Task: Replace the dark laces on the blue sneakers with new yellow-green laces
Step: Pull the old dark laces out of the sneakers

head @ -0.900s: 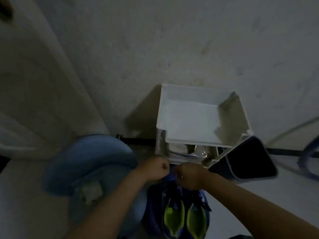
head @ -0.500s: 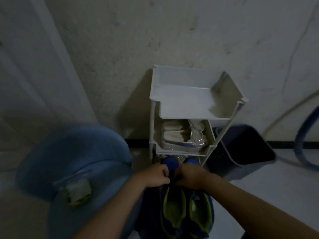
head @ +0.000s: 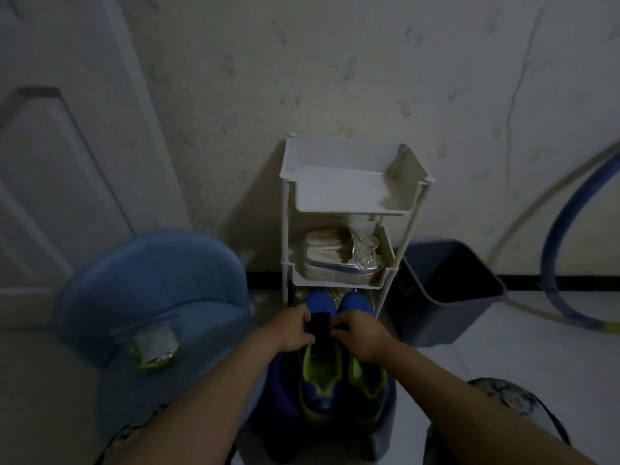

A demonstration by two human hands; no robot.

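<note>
A pair of blue sneakers (head: pixel 335 380) with yellow-green lining is set side by side, toes toward a white plastic tiered rack (head: pixel 352 182). The rack is stood on a glossy pale floor (head: pixel 503 364) against a rough wall (head: pixel 335 78). Dark laces (head: pixel 322 325) are pinched by the curled left hand (head: pixel 292 328) and right hand (head: pixel 360 333).

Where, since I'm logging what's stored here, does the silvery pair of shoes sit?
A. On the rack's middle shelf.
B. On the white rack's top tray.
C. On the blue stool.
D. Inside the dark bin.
A: the silvery shoes lie on the middle shelf of the white rack, below its top tray and above the toes of the blue sneakers.
</note>
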